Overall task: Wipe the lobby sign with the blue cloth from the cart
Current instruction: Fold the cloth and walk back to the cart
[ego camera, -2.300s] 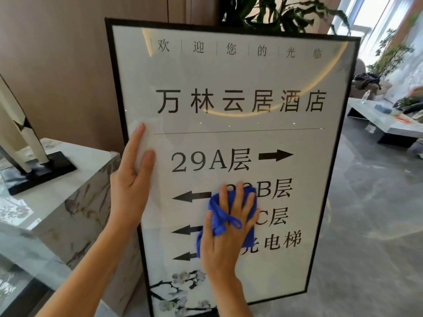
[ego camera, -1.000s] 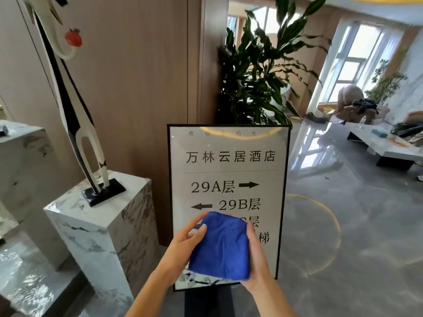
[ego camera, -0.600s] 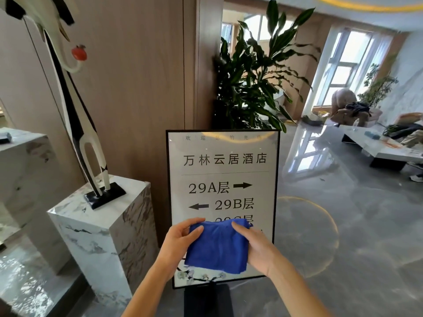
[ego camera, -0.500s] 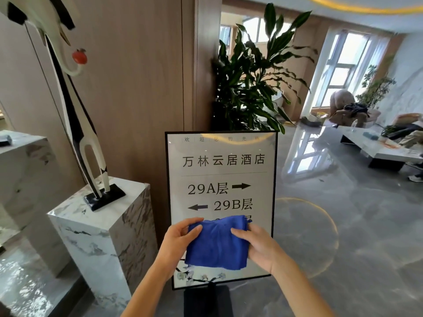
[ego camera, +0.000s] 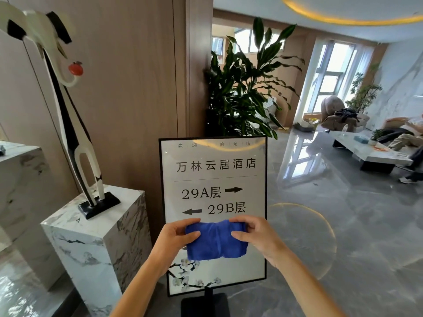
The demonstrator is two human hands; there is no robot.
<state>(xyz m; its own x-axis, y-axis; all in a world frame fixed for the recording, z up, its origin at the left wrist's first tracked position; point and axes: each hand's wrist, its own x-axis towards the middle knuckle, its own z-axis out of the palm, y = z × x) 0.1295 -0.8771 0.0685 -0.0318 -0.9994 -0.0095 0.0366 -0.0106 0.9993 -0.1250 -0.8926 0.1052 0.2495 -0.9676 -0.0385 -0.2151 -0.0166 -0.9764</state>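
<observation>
The lobby sign point(ego camera: 212, 177) stands upright on a black post and base, a black-framed white panel with Chinese text and arrows. I hold the blue cloth point(ego camera: 216, 241) in front of its lower half, away from the glass. My left hand point(ego camera: 175, 241) pinches the cloth's left edge and my right hand point(ego camera: 254, 236) grips its right edge. The cloth is folded into a thick rectangle and hides the sign's lower lines of text. The cart is not in view.
A marble pedestal point(ego camera: 96, 236) with a tall black-and-white crane sculpture point(ego camera: 68, 115) stands left of the sign. A large potted plant point(ego camera: 249, 88) rises behind it. Glossy grey floor spreads right, toward a low table point(ego camera: 370, 152) where a person sits.
I stepped back from the sign, where my right hand was wiping. Both hands took the cloth and have folded it narrower over the last second.
</observation>
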